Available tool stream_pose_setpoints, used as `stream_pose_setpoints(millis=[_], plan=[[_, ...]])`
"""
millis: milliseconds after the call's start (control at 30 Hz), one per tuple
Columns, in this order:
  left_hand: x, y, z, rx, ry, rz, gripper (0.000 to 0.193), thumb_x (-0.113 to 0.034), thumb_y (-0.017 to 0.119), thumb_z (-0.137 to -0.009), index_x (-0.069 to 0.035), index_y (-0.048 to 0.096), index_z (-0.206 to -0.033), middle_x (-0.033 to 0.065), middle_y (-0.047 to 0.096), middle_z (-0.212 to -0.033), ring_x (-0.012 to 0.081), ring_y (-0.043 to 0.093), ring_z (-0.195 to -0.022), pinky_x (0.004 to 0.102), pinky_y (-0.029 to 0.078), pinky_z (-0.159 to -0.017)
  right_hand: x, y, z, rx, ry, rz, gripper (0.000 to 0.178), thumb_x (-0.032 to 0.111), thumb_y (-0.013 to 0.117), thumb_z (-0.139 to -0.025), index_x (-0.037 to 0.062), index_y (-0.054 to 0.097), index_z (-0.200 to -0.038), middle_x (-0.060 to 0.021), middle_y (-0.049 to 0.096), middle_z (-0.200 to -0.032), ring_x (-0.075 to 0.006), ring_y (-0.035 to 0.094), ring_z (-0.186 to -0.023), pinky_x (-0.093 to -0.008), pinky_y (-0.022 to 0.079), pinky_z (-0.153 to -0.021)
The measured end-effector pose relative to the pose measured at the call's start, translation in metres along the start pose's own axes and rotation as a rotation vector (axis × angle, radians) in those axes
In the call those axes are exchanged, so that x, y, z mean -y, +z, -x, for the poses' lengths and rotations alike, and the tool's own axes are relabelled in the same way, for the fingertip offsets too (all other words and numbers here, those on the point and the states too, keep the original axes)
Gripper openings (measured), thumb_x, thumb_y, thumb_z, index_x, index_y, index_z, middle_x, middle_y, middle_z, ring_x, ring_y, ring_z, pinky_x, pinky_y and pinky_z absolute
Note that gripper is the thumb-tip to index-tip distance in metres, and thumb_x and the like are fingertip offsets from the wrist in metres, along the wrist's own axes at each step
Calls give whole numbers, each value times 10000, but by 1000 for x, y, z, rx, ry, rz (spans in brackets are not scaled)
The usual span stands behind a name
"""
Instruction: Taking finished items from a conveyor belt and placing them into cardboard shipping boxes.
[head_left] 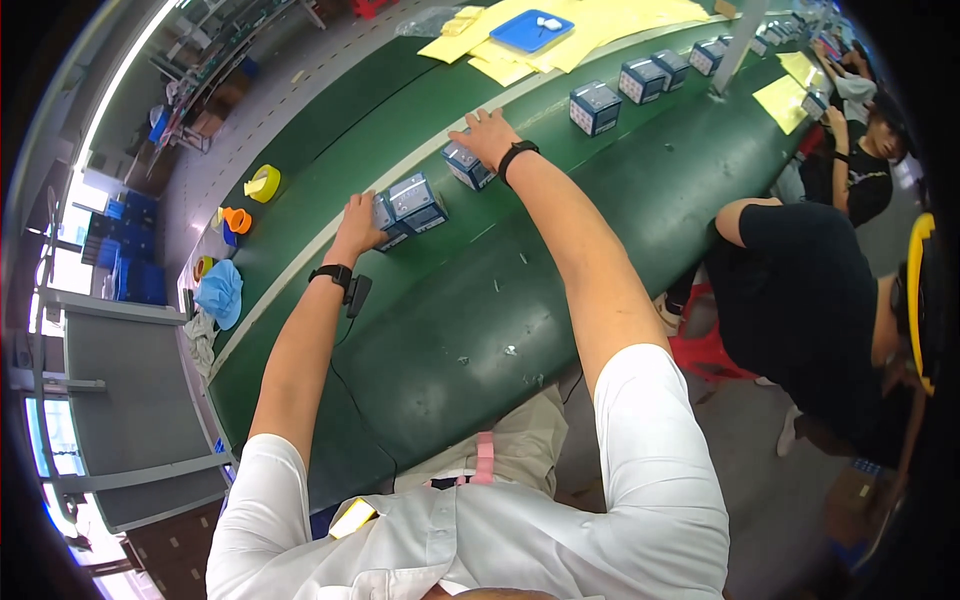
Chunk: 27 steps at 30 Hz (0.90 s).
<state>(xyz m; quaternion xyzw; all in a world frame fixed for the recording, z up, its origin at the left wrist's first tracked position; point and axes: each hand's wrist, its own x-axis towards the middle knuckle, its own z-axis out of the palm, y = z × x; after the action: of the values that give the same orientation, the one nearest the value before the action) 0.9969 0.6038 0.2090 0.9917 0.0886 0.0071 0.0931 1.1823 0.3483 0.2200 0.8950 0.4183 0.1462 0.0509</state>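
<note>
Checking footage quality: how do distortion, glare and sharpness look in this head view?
Head view: the green conveyor belt bows strongly with fisheye bend; window glare washes out the upper left; corners go black; hands and the small blue-and-white boxes stay fairly sharp.

Green belt (pixel 560 250) with small boxes (pixel 595 107)

Bare green table (pixel 560 300) lies open between the forearms and toward the near edge. A row of small blue-and-white boxes (pixel 594 107) blocks the far strip; tape rolls (pixel 262 183) crowd the left.
</note>
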Motion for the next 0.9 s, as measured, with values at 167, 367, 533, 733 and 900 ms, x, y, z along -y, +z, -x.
stream_pose_setpoints(millis=[167,367,533,733,900], plan=[[-21,-1,-5,54,37,3,936,-172,807,-548,-76,377,-1374,189,461,-1268,387,463,-1167,444,437,-990,4,5,-9,146,-231,-332,750,196,829,-564,127,506,-1238,-140,545,-1188,-337,533,-1102,-441,476,-889],[-31,-10,-8,109,-18,-35,952,-274,837,-555,-133,391,-1384,147,461,-1300,366,453,-1187,451,432,-998,46,17,-1,5,-213,-591,719,200,821,-540,92,531,-1188,-158,573,-1124,-357,556,-1051,-402,513,-851],[-27,-15,14,144,45,21,893,-283,821,-566,-133,425,-1353,133,480,-1277,368,468,-1160,449,432,-987,71,-6,23,5,-140,-543,648,248,807,-553,96,556,-1131,-171,570,-1076,-358,559,-1016,-414,521,-832],[-26,-42,166,139,208,60,826,-178,788,-588,-80,424,-1323,156,492,-1234,383,460,-1142,459,402,-989,169,-99,148,4,4,-618,633,265,793,-549,91,570,-1115,-165,558,-1015,-321,532,-992,-417,494,-694],[6,-24,294,238,289,83,968,-166,809,-571,-73,331,-1408,178,455,-1284,391,411,-1202,466,370,-1020,299,-108,244,90,122,-606,833,360,840,-512,77,513,-1223,-139,540,-1039,-314,510,-1032,-522,469,-782]])
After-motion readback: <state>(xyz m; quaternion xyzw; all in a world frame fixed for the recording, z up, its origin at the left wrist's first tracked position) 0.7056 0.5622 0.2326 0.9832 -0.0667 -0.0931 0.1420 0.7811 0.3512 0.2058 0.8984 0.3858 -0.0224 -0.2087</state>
